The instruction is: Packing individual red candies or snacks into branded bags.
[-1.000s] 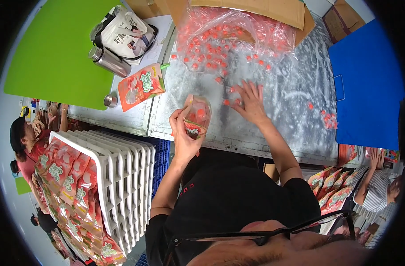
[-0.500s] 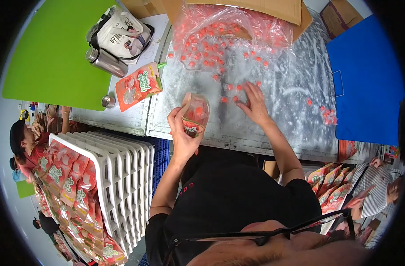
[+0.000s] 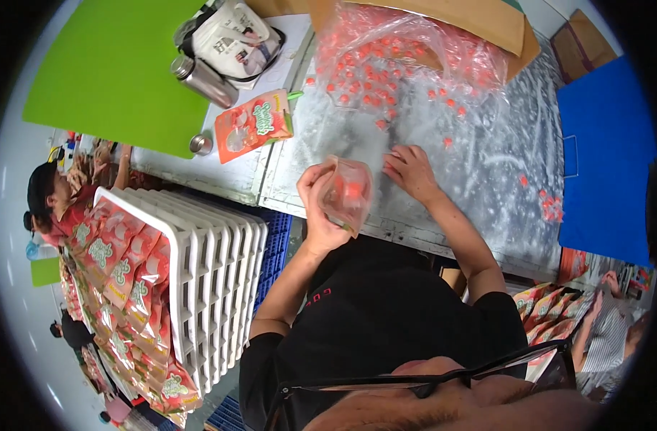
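Over the table's near edge, my left hand (image 3: 321,215) is closed around a pink-and-clear plastic pouch (image 3: 356,177). The pouch's mouth gapes, and red wrapped candies show inside. To its right my right hand (image 3: 416,174) hovers low over the metal table with its fingers curled together. Bits of red show at those fingertips, so it holds a few small wrapped candies (image 3: 394,159), partly hidden. One loose candy (image 3: 447,141) lies just beyond that hand. More red candies (image 3: 371,86) spill from a clear plastic liner farther back.
A cardboard box (image 3: 479,21) with the liner stands at the back. Left of it are a printed pouch (image 3: 255,126), steel flask (image 3: 205,81), metal cup (image 3: 200,144) and white bag (image 3: 235,43). White crates (image 3: 213,280) of filled pouches stack at left; a blue board (image 3: 605,165) stands right.
The right hand has drawn toward the pouch and its fingers have closed; the candies near it are off the table. The left hand has tipped the pouch, its mouth now facing the right hand.
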`<state>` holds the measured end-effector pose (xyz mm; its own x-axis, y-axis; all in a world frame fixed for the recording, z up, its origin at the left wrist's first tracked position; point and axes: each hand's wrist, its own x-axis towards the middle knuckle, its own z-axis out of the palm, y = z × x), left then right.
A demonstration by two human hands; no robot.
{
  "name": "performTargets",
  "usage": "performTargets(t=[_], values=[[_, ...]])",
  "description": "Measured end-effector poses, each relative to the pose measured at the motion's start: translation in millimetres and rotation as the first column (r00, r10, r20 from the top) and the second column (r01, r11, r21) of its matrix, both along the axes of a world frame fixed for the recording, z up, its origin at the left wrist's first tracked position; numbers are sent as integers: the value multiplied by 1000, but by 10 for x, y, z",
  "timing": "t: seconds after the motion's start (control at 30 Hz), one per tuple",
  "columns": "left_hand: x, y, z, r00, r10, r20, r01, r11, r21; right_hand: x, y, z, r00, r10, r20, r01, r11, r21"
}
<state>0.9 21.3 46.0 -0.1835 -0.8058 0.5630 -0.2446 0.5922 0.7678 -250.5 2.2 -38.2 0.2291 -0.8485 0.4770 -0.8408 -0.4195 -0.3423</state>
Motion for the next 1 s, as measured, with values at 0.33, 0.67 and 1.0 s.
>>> performTargets(t=[0.33,0.67,1.0], values=[[-52,15,-157,1000,-25,-19,25,999,-21,-68,74,-124,943,-89,321,22,978,206],[27,26,-403,983,150,101,-146,988,-49,114,204,586,984,-151,-97,146,987,-61],[347,18,-392,992,-95,-89,106,984,140,769,294,1633,886,453,-98,-427,879,210]])
